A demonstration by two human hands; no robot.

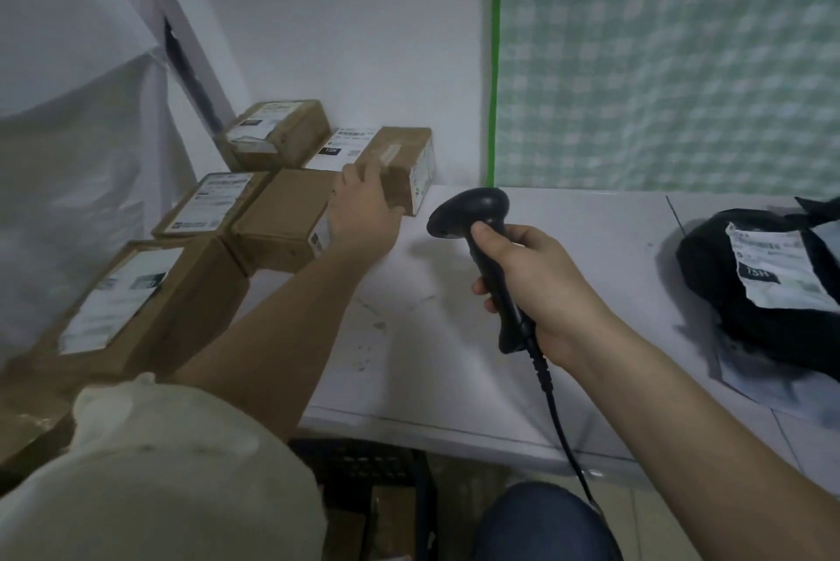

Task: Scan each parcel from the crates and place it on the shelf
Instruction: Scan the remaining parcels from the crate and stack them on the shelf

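Holding entry, shelf (591, 242), white, wall behind: left hand (361, 215) laid on the near end of a brown box (400, 160), fingers curled over its front corner, gripping it; the box sits flat on the shelf at the right end of the parcel cluster, likely being set down or nudged into line beside its neighbours. Right hand (532, 283) wrapped fully round the handle of a black scanner (477, 233), head tilted left toward the boxes, cable (559, 419) trailing down past the shelf edge; held clear and ready, presumably so the next label can be read without a regrip. Other stock, left side: four more cartons — rear box (277, 133) against the wall, labelled box (213, 204), plain box (282, 219) touching it, and large box (150, 301) nearest the viewer, labels up. Right side, well apart: black bag (750, 288) with white label, crumpled, lying on the shelf. Below the shelf edge: dark crate (363, 469), contents dim, one cardboard shape just visible. Obstructions: the plain box sits directly under the left wrist and crowds any withdrawal; the cable hangs across the reach down to the crate. Open shelf lies between the cluster and the bag for further parcels.
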